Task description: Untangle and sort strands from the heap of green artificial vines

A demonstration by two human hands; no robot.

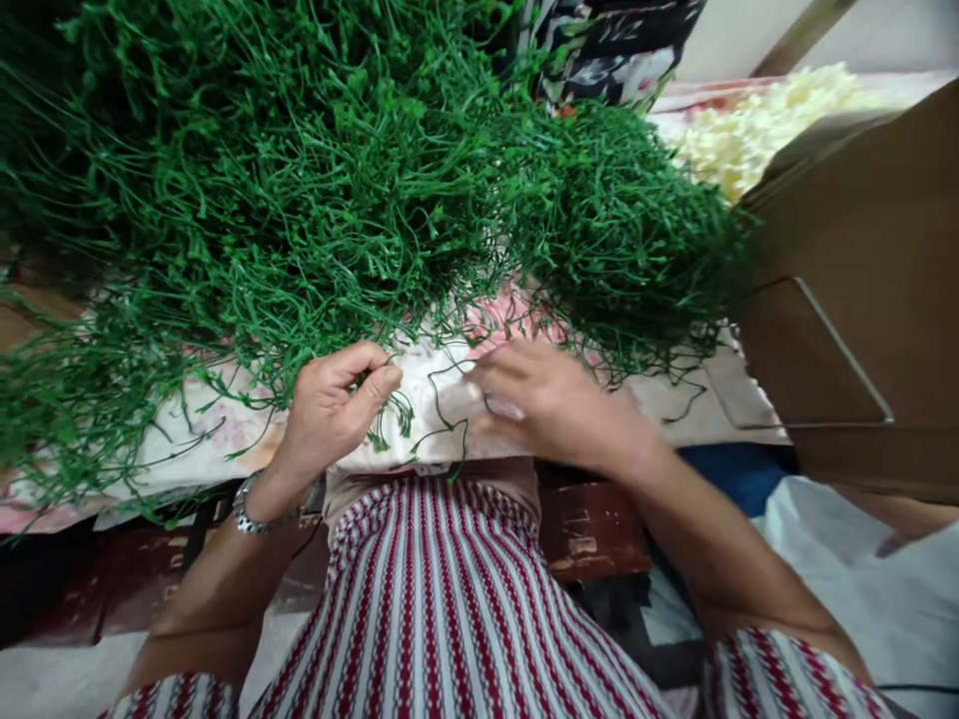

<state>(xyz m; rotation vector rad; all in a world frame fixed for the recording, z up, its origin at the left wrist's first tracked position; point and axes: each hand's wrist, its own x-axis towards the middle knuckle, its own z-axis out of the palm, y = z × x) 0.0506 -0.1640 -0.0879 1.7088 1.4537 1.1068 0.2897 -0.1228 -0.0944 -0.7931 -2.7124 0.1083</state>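
My left hand point(341, 399) is closed in a pinch between thumb and forefinger. From it hangs a thin green artificial stem sprig point(397, 411) with small forked tips. Opposite it, my right hand point(535, 399) hovers over the cloth, its fingers smeared by motion, so what it holds, if anything, is unclear. A loose dark green stem point(442, 404) lies between the hands, close to the right fingertips. Beyond both hands rises a big heap of green artificial stems point(315, 190), with a second pile point(621, 220) to the right.
A flowered cloth point(367, 454) covers the table. At the right stands a brown cardboard box point(861, 290) with a bent wire point(843, 345) against it. Pale yellow artificial petals point(764, 125) lie behind the box. A black printed bag or box point(614, 50) stands at the back.
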